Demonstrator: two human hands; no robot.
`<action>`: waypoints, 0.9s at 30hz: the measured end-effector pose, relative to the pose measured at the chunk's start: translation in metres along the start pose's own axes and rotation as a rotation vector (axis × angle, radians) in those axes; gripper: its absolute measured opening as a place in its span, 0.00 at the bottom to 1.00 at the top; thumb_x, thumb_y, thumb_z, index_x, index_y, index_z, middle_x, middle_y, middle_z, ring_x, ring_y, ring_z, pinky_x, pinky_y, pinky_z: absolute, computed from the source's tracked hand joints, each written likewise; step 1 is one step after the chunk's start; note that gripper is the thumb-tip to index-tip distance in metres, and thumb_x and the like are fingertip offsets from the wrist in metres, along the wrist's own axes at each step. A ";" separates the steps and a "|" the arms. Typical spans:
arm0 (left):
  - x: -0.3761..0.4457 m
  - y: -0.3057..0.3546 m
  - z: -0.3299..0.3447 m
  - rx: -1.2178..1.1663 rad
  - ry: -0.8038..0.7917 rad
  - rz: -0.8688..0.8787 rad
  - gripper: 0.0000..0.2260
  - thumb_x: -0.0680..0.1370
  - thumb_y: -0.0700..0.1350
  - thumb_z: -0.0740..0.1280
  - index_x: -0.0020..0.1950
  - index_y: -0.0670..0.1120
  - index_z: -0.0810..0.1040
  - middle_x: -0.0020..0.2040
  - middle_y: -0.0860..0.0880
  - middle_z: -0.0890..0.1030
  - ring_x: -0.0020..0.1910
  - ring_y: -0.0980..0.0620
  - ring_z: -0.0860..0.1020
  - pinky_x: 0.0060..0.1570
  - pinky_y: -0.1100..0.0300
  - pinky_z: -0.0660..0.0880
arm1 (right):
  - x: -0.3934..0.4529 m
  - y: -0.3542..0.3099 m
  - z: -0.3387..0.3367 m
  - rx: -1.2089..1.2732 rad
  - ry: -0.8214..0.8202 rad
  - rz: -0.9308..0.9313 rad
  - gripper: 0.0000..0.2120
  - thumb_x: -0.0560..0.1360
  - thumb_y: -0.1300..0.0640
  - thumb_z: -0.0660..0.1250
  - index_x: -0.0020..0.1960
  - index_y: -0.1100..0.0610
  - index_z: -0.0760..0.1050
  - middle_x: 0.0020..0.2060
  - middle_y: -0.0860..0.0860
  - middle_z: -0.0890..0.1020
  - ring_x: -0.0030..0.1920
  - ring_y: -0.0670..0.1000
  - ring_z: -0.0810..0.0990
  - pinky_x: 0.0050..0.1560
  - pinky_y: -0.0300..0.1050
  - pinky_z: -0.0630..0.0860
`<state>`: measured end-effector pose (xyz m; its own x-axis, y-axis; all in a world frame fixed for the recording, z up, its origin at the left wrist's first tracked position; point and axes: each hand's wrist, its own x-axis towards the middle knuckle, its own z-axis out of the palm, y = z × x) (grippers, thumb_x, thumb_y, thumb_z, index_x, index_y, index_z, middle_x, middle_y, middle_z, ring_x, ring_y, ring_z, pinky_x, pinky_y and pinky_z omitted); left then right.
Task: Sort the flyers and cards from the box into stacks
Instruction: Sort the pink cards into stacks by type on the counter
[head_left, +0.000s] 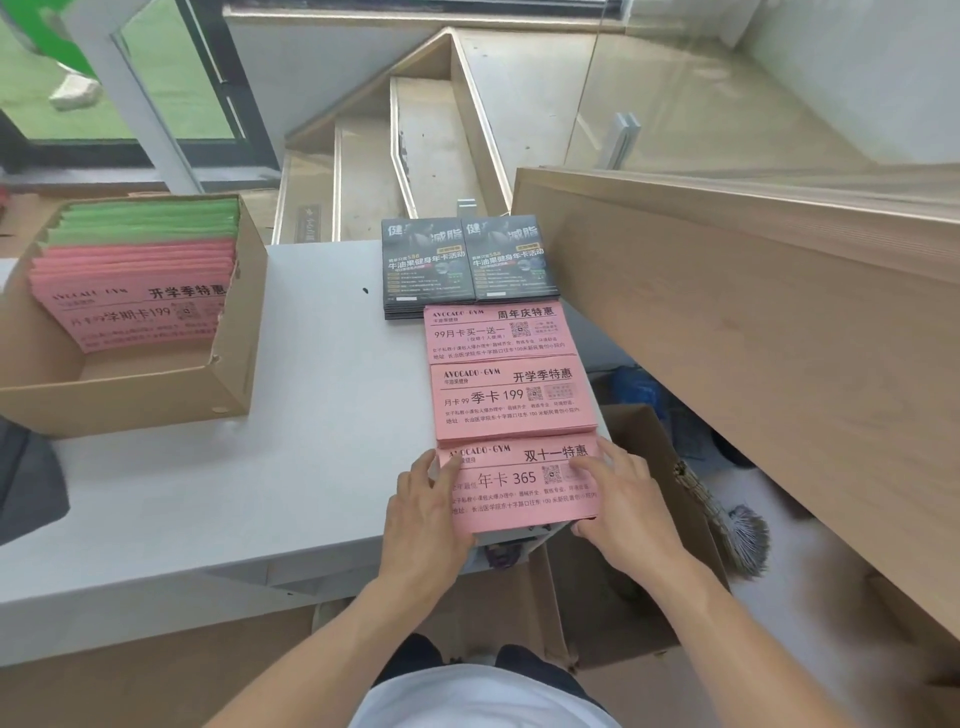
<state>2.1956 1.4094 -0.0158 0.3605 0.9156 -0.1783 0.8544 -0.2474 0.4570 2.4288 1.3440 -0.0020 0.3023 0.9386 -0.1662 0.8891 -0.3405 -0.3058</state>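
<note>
Flyers in the nearest pink stack (519, 488) lie at the desk (291, 441) corner, overhanging its edge. Both hands, left (426, 512) and right (626, 501), press flat on either side, fingers spread. Thin sheets probably slide and fan; squeezing both short ends looks safest. Stack thickness and the box (228, 332) bottom are hidden.

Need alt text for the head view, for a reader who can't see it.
Both hands, left and right, rest on the nearest pink stack at the table edge. Beyond it lie two more pink stacks and dark flyers; a box sits left.
</note>
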 end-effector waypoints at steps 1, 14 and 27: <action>-0.001 0.000 0.000 0.004 0.001 0.005 0.40 0.74 0.49 0.74 0.80 0.52 0.57 0.79 0.48 0.57 0.75 0.48 0.60 0.75 0.52 0.64 | 0.000 -0.002 0.002 -0.024 0.004 -0.004 0.32 0.73 0.50 0.75 0.73 0.43 0.67 0.77 0.45 0.63 0.74 0.51 0.61 0.73 0.54 0.66; 0.002 -0.002 -0.001 0.155 -0.042 0.142 0.29 0.76 0.56 0.71 0.75 0.57 0.64 0.81 0.51 0.54 0.77 0.47 0.56 0.75 0.54 0.60 | 0.006 -0.013 0.010 -0.047 -0.037 -0.049 0.34 0.71 0.47 0.76 0.73 0.41 0.65 0.77 0.44 0.62 0.76 0.49 0.58 0.75 0.54 0.64; 0.007 0.002 -0.002 0.071 -0.158 0.149 0.31 0.82 0.46 0.63 0.82 0.52 0.51 0.84 0.52 0.44 0.82 0.47 0.38 0.75 0.53 0.63 | 0.011 -0.025 -0.002 -0.024 -0.074 -0.054 0.31 0.73 0.50 0.75 0.72 0.43 0.67 0.76 0.45 0.65 0.76 0.49 0.58 0.74 0.52 0.65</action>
<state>2.1994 1.4164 -0.0141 0.5341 0.8074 -0.2507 0.8094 -0.4027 0.4273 2.4103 1.3633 0.0059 0.2284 0.9485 -0.2194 0.9116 -0.2875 -0.2938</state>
